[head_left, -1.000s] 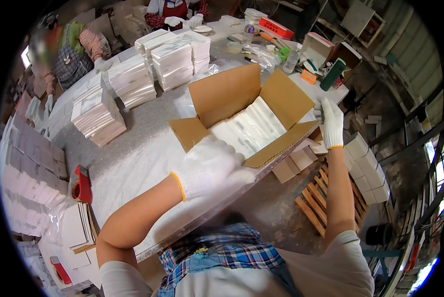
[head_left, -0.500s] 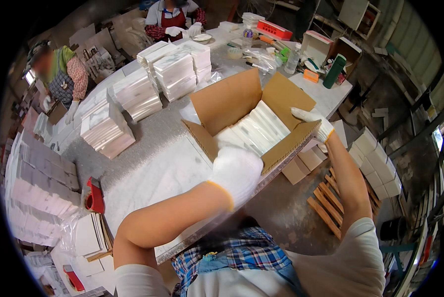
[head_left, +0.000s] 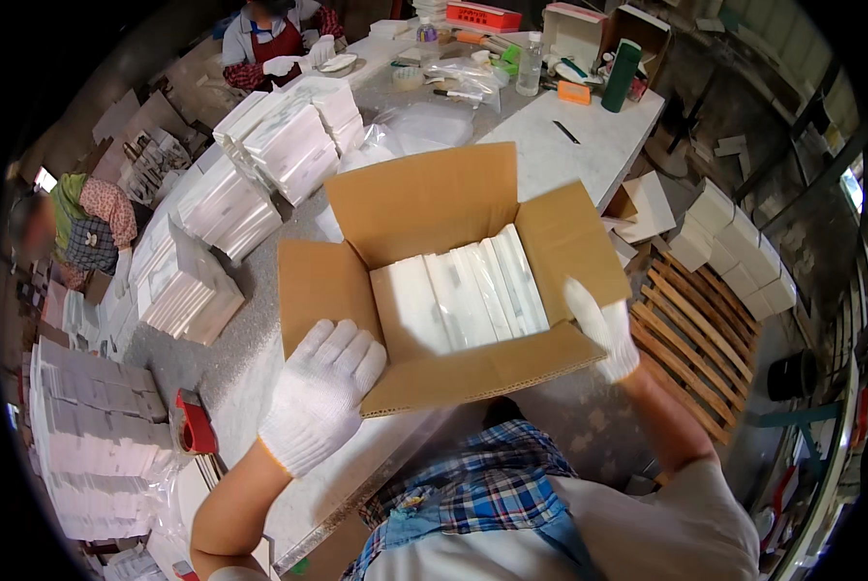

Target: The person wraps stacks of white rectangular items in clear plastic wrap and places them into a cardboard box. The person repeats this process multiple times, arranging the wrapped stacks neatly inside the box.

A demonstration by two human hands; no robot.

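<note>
An opened cardboard box (head_left: pixel 458 373) sits tilted in front of me with its flaps raised. Inside stand several white slabs (head_left: pixel 410 300), lined up and partly in shiny clear wrap. My left hand (head_left: pixel 319 397), in a white knit glove, is closed over the box's near left corner, fingers curled at the left flap. At the near right corner my right hand (head_left: pixel 603 329), gloved alike, grips the right side with its thumb inside. The box's underside is hidden, so I cannot tell how much of it rests on the table.
Stacks of white tiles (head_left: pixel 187 290) stand on the stone-topped table (head_left: pixel 376 460) at left. Red tape dispenser (head_left: pixel 196 421), lower left; green bottle (head_left: pixel 622 76) and clear bottle (head_left: pixel 530 64), far side. A wooden pallet (head_left: pixel 690 339) lies right. Two co-workers work across the table.
The box has turned and come nearer to me. My left hand has moved from the box's front to its left corner; my right hand has come lower along the right side.
</note>
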